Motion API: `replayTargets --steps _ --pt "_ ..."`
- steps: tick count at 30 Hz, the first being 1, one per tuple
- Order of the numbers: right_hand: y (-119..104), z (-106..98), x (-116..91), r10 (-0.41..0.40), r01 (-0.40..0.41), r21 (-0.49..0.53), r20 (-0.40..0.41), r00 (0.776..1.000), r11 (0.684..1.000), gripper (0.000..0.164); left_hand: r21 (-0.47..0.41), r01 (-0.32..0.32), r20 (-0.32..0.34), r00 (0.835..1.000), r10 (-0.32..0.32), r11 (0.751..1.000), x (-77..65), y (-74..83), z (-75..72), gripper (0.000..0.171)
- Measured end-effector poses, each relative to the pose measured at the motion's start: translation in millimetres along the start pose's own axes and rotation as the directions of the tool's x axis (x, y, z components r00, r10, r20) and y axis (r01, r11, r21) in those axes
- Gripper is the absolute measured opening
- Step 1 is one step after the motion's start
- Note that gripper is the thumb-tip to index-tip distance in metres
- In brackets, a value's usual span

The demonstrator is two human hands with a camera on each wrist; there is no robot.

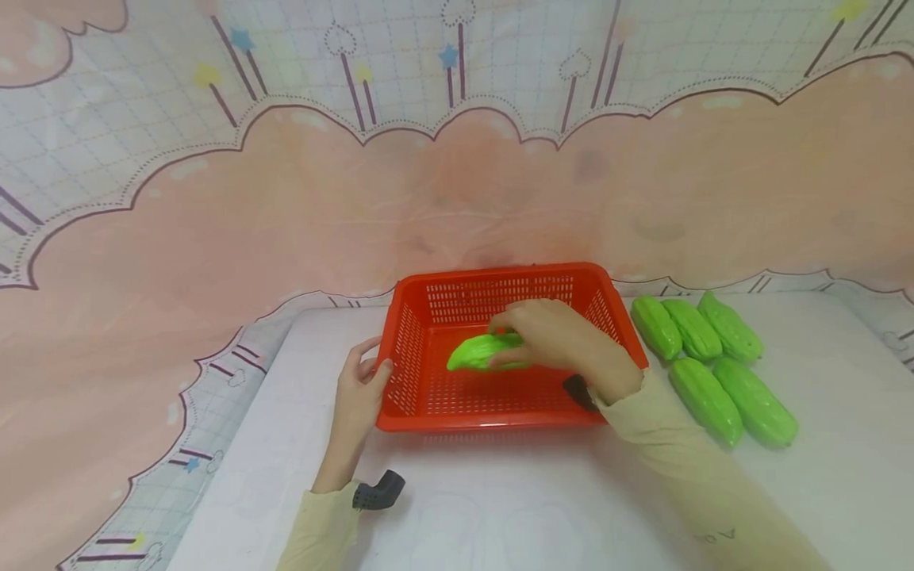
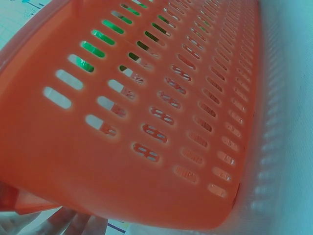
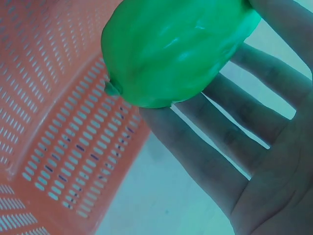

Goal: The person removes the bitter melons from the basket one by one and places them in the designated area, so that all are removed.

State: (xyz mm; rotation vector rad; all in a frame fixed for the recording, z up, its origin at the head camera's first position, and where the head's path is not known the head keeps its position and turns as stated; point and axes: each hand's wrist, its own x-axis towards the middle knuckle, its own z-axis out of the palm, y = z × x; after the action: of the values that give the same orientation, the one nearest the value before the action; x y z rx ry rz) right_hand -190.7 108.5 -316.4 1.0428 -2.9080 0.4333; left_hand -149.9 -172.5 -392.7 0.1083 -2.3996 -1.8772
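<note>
My right hand [image 1: 553, 333] holds a bright green, ridged gourd [image 1: 474, 351] over the inside of a red plastic basket [image 1: 493, 423]. Seen from the right wrist, the gourd [image 3: 171, 54] has a small stem nub, and the fingers [image 3: 195, 152] are spread along its side. My left hand [image 1: 359, 392] grips the basket's left rim, with the thumb on the near side. Most of that hand is out of sight in the left wrist view, where fingertips [image 2: 73, 223] show under the slotted wall [image 2: 73, 156].
Several more green gourds [image 1: 707, 388] lie in two rows on the white table [image 1: 500, 507], right of the basket. A patterned cloth [image 1: 457, 190] hangs behind the table. Dark wrist devices [image 1: 378, 490] sit at both sleeves.
</note>
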Motion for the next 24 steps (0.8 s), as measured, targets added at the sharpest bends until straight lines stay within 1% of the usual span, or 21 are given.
replayTargets --steps 4,10,15,22,24 --pt "4 -3 -5 0.018 -0.017 0.013 -0.011 1.0 1.0 0.034 0.003 -0.001 -0.005 1.0 0.001 1.0 -0.6 0.3 0.2 0.047" --pt "11 -7 -13 0.02 -0.02 -0.007 -0.023 1.0 1.0 0.038 0.001 0.015 -0.021 1.0 -0.015 1.0 0.4 -0.5 1.7 0.045" --pt "16 -11 -20 0.032 -0.032 0.002 -0.021 0.999 1.0 0.036 0.0 0.01 -0.025 1.0 -0.01 1.0 -0.4 -0.3 2.8 0.045" --pt "21 -15 -28 0.086 -0.085 0.021 -0.026 0.996 0.996 0.037 0.003 0.002 -0.027 1.0 -0.002 1.0 -0.3 -1.3 2.3 0.045" --pt "22 -15 -30 0.09 -0.089 0.02 -0.035 0.995 0.996 0.038 0.005 0.004 -0.029 1.0 -0.003 1.0 0.2 -1.6 2.2 0.045"
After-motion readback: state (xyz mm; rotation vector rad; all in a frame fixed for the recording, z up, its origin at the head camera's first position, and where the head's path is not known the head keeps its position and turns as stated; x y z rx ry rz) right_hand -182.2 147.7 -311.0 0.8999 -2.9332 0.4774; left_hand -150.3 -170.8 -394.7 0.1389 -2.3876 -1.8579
